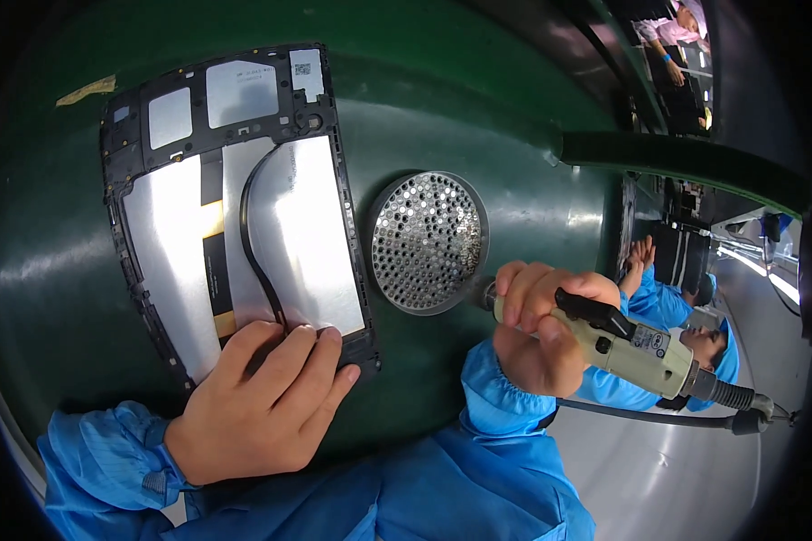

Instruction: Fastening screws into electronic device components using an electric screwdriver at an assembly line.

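Note:
A tablet housing with a black frame and two large silver battery packs [320,234] lies opened on the table, slightly tilted. A thin black cable [246,216] curves down over the batteries. My left hand [266,397] rests on the housing's near end, fingers stretched, their tips at the cable's lower end. My right hand [541,320] is wrapped round a pale green electric screwdriver [650,350] with a black lever. Its front end points left, beside the rim of a round metal screw tray [485,243], whose plate is full of holes. The bit tip is blurred.
The green table [532,203] surrounds the housing. A strip of yellowish tape [87,90] lies at the far left. A dark green rail [677,160] crosses at right. Behind the screwdriver's cord [740,397], a co-worker in blue [654,293] sits; another person [668,41] works farther off.

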`<state>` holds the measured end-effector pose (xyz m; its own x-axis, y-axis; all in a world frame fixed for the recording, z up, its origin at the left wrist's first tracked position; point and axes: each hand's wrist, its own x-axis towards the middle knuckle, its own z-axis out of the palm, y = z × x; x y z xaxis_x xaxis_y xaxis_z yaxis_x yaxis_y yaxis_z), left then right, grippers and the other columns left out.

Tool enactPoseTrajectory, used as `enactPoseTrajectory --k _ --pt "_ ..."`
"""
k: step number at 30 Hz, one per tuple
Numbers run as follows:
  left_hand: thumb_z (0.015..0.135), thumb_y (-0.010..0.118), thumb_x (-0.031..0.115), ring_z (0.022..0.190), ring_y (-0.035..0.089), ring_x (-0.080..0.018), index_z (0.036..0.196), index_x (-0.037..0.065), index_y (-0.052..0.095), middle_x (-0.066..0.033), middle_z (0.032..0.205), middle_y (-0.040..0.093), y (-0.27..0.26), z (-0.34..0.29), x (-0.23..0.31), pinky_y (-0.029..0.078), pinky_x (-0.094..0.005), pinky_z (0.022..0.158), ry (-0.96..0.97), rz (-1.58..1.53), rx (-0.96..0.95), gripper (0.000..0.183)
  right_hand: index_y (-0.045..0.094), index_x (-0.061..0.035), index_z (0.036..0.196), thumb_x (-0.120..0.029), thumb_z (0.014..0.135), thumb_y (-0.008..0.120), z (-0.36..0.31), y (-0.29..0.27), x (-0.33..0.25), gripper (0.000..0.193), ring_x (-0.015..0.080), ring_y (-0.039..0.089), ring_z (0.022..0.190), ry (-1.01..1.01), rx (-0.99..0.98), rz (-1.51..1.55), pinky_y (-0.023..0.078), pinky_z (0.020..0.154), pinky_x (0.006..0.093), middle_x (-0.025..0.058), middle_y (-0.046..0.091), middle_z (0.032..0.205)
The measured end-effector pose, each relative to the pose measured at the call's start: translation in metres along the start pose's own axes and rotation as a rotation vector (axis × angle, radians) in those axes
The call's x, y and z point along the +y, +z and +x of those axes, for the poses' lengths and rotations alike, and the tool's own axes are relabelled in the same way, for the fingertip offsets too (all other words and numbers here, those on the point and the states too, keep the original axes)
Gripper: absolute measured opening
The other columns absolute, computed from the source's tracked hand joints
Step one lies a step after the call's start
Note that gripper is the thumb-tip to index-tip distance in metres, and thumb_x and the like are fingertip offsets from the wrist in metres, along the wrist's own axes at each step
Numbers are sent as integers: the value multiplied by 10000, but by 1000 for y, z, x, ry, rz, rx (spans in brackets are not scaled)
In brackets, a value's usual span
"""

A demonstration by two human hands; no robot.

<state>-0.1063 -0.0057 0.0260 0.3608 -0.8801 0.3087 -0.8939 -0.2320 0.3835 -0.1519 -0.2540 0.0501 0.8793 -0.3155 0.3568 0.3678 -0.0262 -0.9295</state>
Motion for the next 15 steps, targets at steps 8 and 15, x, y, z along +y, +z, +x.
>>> enactPoseTrajectory --k 8,15 --pt "772 683 142 1031 586 -316 949 30 687 -197 1067 635 -4 -5 -4 473 -460 882 47 -26 -27 209 486 -35 1074 -81 772 597 0 0 2 324 191 502 560 -22 0 -17 434 624 396 78 508 646" --pt "765 662 112 1030 603 -334 936 13 687 -203 1078 639 -4 -13 -7 479 -454 911 73 -63 14 199 470 -89 1141 -144 803 608 -8 11 -31 369 186 529 562 -113 12 -35 419 587 369 50 520 630"
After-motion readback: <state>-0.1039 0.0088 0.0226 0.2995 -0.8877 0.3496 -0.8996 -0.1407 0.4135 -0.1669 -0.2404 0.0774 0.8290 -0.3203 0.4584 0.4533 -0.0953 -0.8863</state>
